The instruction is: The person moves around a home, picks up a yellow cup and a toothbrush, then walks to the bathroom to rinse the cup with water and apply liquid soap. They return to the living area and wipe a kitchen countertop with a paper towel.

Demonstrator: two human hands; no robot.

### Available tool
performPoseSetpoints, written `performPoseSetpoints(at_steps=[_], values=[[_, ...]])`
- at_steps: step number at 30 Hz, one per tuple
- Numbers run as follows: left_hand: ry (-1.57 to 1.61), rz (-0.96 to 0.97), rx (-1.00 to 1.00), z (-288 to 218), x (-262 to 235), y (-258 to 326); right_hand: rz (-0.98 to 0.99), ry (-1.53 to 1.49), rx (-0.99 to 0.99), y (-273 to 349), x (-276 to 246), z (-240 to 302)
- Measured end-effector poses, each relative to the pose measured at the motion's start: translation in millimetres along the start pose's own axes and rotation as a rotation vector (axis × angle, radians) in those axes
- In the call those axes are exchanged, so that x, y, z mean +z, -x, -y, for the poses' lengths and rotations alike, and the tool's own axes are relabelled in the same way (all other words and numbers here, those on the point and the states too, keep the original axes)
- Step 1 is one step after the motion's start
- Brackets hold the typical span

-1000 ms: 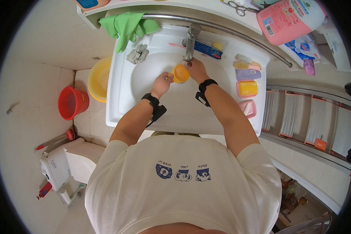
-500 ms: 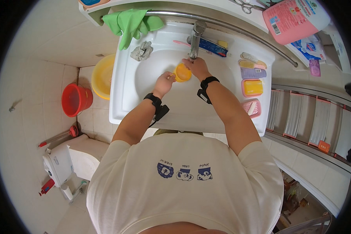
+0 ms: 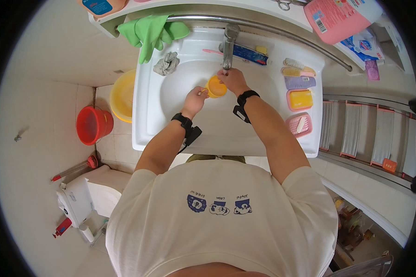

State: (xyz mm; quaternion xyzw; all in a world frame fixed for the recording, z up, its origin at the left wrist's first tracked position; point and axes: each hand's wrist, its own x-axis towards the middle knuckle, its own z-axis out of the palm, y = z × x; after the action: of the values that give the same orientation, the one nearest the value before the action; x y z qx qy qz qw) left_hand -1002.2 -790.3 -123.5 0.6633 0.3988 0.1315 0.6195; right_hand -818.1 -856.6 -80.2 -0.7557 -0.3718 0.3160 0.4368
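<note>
head | fisheye — looks down | shirt (image 3: 222, 235) close, sink (image 3: 231, 122) beyond

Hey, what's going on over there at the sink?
A person is leaning over a white sink with both hands in front of them. The left hand holds a yellow cup by its handle, near the tap. The right hand is up by the tap's mouth, close to the cup's rim; I can't tell if it touches either one, or if water is running. Green gloves hang over the rail behind.
</note>
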Motion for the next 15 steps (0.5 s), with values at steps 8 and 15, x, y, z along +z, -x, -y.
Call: performPoseSetpoints(at_steps=[8, 15], values=[[-0.033, 0.058, -0.064, 3.1, 2.7, -4.8, 0.034, 0.251, 0.134, 6.3, -10.6, 9.3], [-0.002, 0.071, -0.044, 2.8, 7.7, -4.3, -0.052, 0.289, -0.146, 6.6, -1.5, 0.3]])
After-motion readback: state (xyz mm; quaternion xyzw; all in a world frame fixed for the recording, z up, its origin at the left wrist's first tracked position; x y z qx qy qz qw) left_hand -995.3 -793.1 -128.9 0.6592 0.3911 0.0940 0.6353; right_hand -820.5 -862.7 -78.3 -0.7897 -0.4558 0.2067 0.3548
